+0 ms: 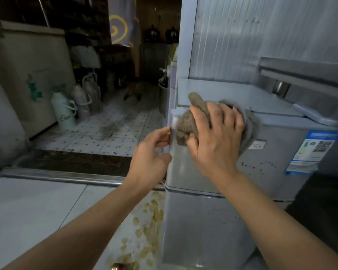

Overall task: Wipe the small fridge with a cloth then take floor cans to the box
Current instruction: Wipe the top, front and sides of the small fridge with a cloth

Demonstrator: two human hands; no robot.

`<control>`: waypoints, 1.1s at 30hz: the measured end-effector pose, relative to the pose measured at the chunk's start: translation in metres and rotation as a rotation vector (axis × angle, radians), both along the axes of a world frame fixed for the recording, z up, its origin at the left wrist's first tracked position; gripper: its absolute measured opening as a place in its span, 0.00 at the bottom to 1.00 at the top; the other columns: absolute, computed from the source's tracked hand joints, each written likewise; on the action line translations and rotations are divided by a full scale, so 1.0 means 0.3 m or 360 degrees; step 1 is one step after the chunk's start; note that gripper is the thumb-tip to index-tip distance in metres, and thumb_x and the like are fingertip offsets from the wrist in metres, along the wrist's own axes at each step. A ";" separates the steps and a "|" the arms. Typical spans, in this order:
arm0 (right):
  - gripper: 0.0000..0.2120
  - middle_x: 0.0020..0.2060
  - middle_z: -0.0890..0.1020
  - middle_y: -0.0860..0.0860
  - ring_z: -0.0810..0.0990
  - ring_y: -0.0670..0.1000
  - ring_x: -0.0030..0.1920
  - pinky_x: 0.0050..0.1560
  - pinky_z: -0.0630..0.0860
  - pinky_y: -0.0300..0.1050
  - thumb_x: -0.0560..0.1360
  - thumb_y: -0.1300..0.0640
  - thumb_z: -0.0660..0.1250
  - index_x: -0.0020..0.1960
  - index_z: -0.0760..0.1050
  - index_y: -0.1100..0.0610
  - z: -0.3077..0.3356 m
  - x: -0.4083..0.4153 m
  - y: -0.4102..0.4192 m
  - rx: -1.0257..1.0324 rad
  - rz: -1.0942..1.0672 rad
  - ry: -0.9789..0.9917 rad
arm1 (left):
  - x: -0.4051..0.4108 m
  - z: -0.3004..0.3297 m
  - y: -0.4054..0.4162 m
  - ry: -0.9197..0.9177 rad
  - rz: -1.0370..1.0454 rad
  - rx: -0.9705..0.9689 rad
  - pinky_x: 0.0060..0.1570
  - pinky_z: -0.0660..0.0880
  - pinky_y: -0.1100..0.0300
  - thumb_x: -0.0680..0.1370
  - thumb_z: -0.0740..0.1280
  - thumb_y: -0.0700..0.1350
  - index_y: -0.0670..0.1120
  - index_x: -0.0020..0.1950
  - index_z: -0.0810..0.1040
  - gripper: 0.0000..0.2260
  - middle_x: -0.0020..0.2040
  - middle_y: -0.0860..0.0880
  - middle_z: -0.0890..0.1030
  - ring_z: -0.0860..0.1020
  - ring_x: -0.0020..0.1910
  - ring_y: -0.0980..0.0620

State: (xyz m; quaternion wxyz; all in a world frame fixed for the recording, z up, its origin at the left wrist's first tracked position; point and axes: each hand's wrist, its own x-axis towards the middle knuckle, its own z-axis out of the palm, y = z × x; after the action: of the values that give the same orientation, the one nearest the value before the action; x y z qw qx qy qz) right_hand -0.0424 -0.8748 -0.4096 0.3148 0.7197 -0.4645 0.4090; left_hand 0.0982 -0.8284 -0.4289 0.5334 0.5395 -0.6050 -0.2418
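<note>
- Fingers [221, 115] of the right hand [217, 139] are spreading over a crumpled grey-brown terry cloth [185, 125], with the thumb tucking under its lower fold, so the hand is gripping the cloth and pressing it against the small pale grey fridge [209, 221].
- Cloth and hand are sitting at the upper left corner of the fridge's top door, where the door front is meeting the flat top.
- Left hand [151, 152] is reaching to the left edge of that door, its fingertips pinching or bracing the edge; how firmly is hard to tell because of blur.
- Both forearms are extending forward and upward from the bottom of the view, the right wrist bending slightly inward toward the corner.
- Cloth is looking soft, limp and light; it is likely to bunch and slip unless it is held in a wad under a flat palm, as it is now.
- Fridge is looking rigid and smooth-sided, probably slick under a damp cloth, so steadying it at the door edge seems sensible.
- Blue and white paper label [312, 151] is sticking to the right of the door front and may tear if rubbed hard.
- Red and gold can top [118, 266] is showing on the stained tiled floor at the bottom edge, still to be carried away; no box is identifiable in view.
</note>
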 end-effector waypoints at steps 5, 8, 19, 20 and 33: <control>0.26 0.64 0.74 0.56 0.71 0.61 0.63 0.65 0.57 0.57 0.69 0.49 0.61 0.66 0.72 0.53 0.023 0.052 -0.023 -0.0052 0.0056 0.0233 | 0.011 -0.019 -0.013 0.0059 -0.0081 -0.0196 0.49 0.73 0.73 0.69 0.60 0.26 0.50 0.58 0.75 0.25 0.50 0.57 0.80 0.77 0.50 0.62; 0.28 0.70 0.68 0.54 0.66 0.61 0.67 0.68 0.54 0.58 0.70 0.47 0.61 0.70 0.68 0.51 0.004 0.058 -0.045 -0.0165 0.0072 0.0380 | 0.029 -0.059 -0.027 0.0392 -0.0134 -0.0227 0.46 0.75 0.69 0.72 0.59 0.25 0.48 0.63 0.68 0.25 0.49 0.50 0.82 0.80 0.50 0.57; 0.32 0.74 0.63 0.47 0.57 0.55 0.74 0.71 0.57 0.55 0.69 0.44 0.67 0.72 0.66 0.49 -0.490 -0.003 -0.041 -0.0164 0.0190 0.1016 | 0.040 -0.211 0.021 0.0681 -0.0075 -0.0141 0.43 0.74 0.75 0.75 0.60 0.29 0.47 0.63 0.68 0.20 0.58 0.50 0.75 0.75 0.51 0.62; 0.33 0.74 0.64 0.46 0.58 0.53 0.73 0.69 0.62 0.54 0.69 0.44 0.69 0.72 0.66 0.48 -0.531 -0.015 -0.035 -0.0116 0.0208 0.1040 | 0.040 -0.217 0.027 0.0623 -0.0080 -0.0132 0.43 0.73 0.75 0.75 0.61 0.30 0.48 0.62 0.68 0.20 0.58 0.52 0.74 0.74 0.52 0.63; 0.33 0.76 0.55 0.52 0.50 0.59 0.76 0.72 0.44 0.57 0.72 0.41 0.58 0.75 0.56 0.49 -0.155 -0.013 -0.113 -0.0443 0.0020 0.0273 | -0.040 -0.144 -0.036 0.0293 0.0027 -0.0322 0.59 0.72 0.60 0.76 0.63 0.36 0.51 0.65 0.67 0.20 0.57 0.55 0.76 0.74 0.59 0.60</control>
State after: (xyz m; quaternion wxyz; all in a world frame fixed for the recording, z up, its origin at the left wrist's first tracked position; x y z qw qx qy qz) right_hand -0.0463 -0.9086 -0.4562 0.4472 0.7043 -0.3703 0.4085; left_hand 0.0863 -0.8393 -0.4722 0.6403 0.4637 -0.5702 -0.2235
